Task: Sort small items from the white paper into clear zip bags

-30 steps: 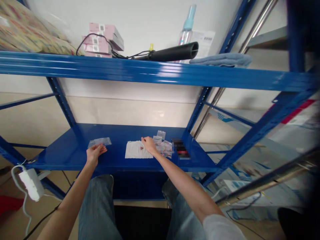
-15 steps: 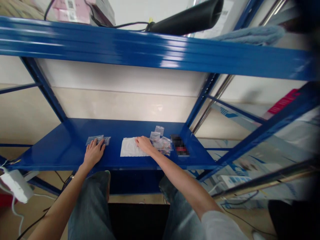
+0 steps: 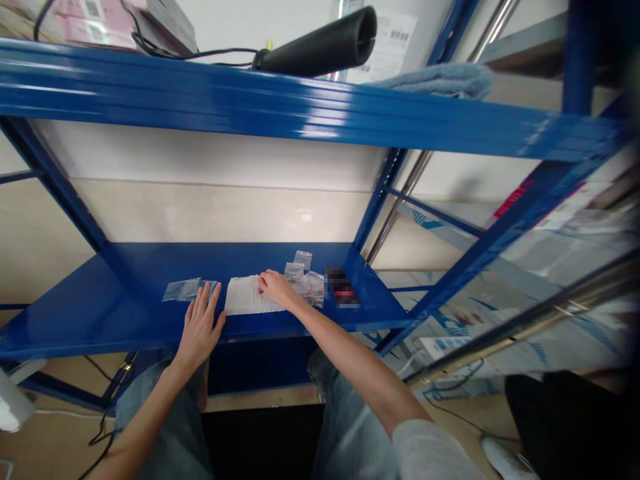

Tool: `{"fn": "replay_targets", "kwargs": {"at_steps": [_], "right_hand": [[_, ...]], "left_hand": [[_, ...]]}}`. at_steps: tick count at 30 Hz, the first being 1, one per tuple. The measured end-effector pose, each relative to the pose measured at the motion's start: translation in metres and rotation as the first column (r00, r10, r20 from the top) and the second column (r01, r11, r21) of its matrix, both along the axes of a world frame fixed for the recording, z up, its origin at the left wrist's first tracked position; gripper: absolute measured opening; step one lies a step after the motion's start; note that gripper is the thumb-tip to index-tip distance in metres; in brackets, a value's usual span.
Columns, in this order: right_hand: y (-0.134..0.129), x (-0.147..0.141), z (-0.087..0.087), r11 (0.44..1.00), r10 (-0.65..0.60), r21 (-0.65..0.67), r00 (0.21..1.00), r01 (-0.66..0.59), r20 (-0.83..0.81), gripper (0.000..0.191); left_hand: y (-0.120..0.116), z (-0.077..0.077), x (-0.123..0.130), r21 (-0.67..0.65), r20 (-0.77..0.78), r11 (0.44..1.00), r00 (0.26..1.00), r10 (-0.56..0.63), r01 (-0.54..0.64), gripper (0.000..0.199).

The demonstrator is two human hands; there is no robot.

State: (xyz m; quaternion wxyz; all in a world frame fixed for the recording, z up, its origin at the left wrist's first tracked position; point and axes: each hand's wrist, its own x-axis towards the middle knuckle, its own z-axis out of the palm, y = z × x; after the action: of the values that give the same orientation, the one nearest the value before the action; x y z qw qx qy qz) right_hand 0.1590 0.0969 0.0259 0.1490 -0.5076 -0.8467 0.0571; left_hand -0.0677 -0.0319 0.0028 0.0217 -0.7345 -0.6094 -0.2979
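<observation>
On the blue shelf (image 3: 145,267) lies a thin white sheet (image 3: 241,295), crinkled like tissue or soft paper. My right hand (image 3: 277,291) rests on its right part, fingers curled in and gripping it. My left hand (image 3: 201,327) is open with fingers stretched out, just left of the sheet. Its fingertips overlap the edge of the clear plastic bags (image 3: 183,290), and nothing is held in it. Beyond my right hand lie several small clear zip bags (image 3: 303,259), some with small contents I cannot make out. A blurred-out dark object (image 3: 343,287) lies to their right.
A blue beam (image 3: 240,100) crosses above the shelf. Over it are a black tube (image 3: 320,47), a blue cloth (image 3: 445,80) and a pink box (image 3: 90,23). Blue uprights stand at both sides. A black cable (image 3: 103,437) hangs at lower left.
My left hand has come off the clear bags and moved right, toward the white sheet. My right hand stays on the sheet. The camera view has turned slightly right.
</observation>
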Motion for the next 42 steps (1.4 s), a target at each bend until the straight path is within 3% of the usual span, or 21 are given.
{"fn": "replay_targets", "kwargs": {"at_steps": [6,11,14,21,27,30,35,38,42], "right_hand": [[0.023,0.049,0.02,0.986,-0.165,0.012,0.983,0.167,-0.075,0.025],[0.027,0.085,0.015,0.961,-0.261,-0.102,0.965,0.256,-0.033,0.021],[0.023,0.088,0.009,0.95,-0.299,-0.116,0.951,0.29,-0.075,0.011],[0.014,0.08,0.026,0.946,-0.311,0.01,0.917,0.323,-0.25,0.028],[-0.01,0.075,0.034,0.957,-0.174,0.151,0.911,0.246,-0.375,0.04],[-0.018,0.073,0.038,0.958,-0.143,0.199,0.945,0.207,-0.295,0.042],[-0.013,0.071,0.042,0.986,-0.162,0.03,0.987,0.163,-0.022,0.021],[-0.006,0.072,0.035,0.997,-0.065,-0.045,0.995,0.068,0.075,0.011],[-0.001,0.072,0.022,0.997,-0.015,-0.079,0.994,0.023,0.105,0.014]], "left_hand": [[-0.039,-0.001,0.023,0.01,0.246,0.984,0.953,-0.176,0.179,0.063],[-0.063,-0.018,0.034,-0.025,0.353,0.975,0.914,-0.198,0.221,0.058],[-0.072,-0.026,0.041,-0.037,0.325,0.967,0.918,-0.228,0.254,0.056],[-0.09,-0.032,0.039,-0.048,0.298,0.96,0.921,-0.251,0.277,0.052],[-0.096,-0.04,0.036,-0.052,0.29,0.956,0.921,-0.261,0.287,0.049],[-0.098,-0.04,0.038,-0.056,0.283,0.951,0.918,-0.276,0.304,0.051],[-0.099,-0.038,0.039,-0.077,0.294,0.948,0.916,-0.275,0.309,0.051],[-0.1,-0.035,0.039,-0.081,0.3,0.947,0.914,-0.275,0.312,0.052],[-0.102,-0.034,0.04,-0.076,0.298,0.946,0.913,-0.279,0.314,0.053]]}}
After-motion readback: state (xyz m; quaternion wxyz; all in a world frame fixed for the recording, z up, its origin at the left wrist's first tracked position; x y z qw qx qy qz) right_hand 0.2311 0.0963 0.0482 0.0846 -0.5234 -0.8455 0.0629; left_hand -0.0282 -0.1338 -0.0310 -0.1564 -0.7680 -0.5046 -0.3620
